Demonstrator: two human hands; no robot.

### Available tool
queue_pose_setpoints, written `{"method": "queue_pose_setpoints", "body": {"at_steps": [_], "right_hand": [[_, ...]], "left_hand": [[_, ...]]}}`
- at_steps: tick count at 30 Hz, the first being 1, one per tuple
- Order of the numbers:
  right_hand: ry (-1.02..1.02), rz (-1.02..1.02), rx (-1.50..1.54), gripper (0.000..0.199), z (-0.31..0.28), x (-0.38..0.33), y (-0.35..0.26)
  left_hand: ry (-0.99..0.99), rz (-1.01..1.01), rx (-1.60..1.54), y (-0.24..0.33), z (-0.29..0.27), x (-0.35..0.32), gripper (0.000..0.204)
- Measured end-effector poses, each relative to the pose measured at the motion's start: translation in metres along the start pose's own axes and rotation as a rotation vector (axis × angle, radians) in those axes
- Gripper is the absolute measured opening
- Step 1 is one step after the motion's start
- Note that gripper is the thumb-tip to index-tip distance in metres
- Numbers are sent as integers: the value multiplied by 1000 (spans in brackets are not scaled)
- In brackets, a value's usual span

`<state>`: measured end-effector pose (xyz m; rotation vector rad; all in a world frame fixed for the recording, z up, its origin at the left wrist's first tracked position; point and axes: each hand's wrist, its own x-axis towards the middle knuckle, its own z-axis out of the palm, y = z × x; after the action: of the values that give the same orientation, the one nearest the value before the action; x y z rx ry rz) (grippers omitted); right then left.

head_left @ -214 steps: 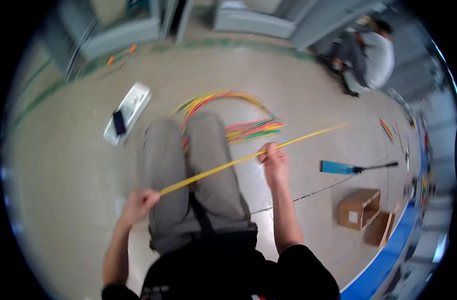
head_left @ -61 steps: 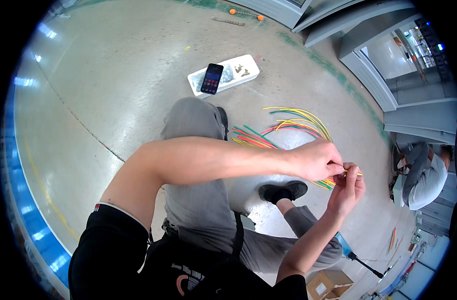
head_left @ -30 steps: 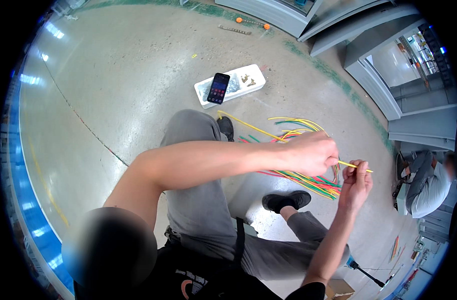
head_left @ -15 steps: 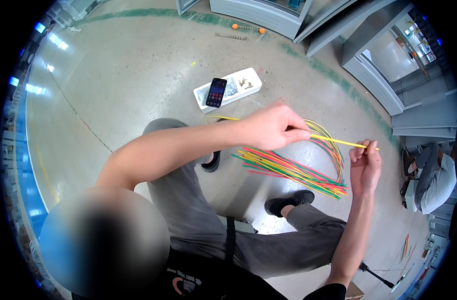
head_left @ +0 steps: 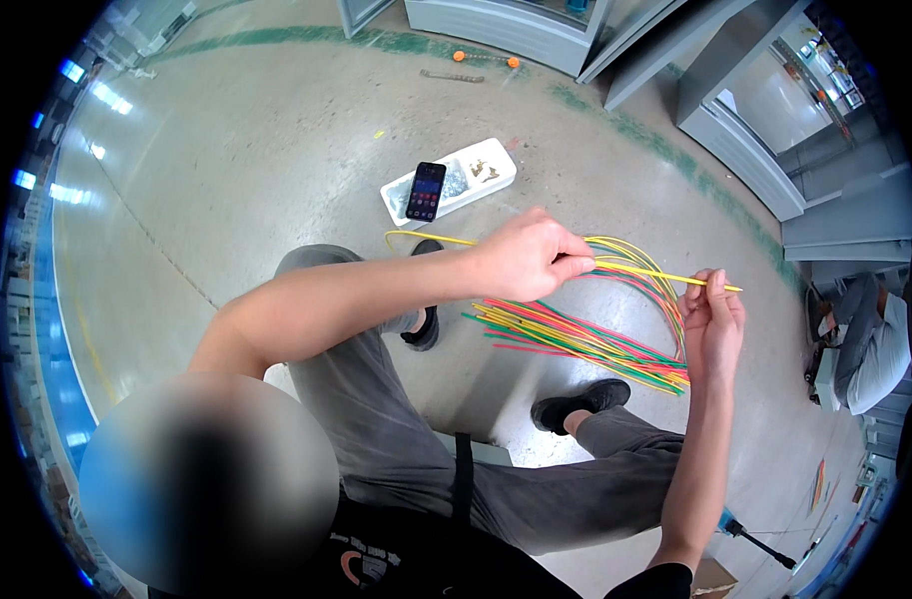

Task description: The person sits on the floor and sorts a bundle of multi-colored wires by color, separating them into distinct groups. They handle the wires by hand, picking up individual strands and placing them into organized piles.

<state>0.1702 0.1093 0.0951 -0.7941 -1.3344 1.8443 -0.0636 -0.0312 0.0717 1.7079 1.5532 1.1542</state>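
The left hand (head_left: pixel 528 257), arm stretched across the body, pinches a yellow wire (head_left: pixel 655 273) between thumb and fingers. The right hand (head_left: pixel 713 317), raised upright, pinches the wire's far end. Below lies a bundle of coloured wires (head_left: pixel 576 334) on the floor (head_left: pixel 226 180).

Factory workshop: polished concrete floor (head_left: pixel 226 180), grey metal cabinets (head_left: pixel 496 20), wire bundle (head_left: pixel 586 334).

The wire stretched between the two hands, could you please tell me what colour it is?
Yellow. The wire runs from the left hand to the right hand, clearest in the head view.
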Motion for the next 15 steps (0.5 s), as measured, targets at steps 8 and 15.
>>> {"method": "queue_pose_setpoints", "body": {"at_steps": [8,15], "right_hand": [[63,-2,-180,29,5,1,19],[6,25,89,30,-17,10,7]], "left_hand": [[-38,-76,94,0,8,-4,13],[-91,-39,-18,0,-4,2,17]]}}
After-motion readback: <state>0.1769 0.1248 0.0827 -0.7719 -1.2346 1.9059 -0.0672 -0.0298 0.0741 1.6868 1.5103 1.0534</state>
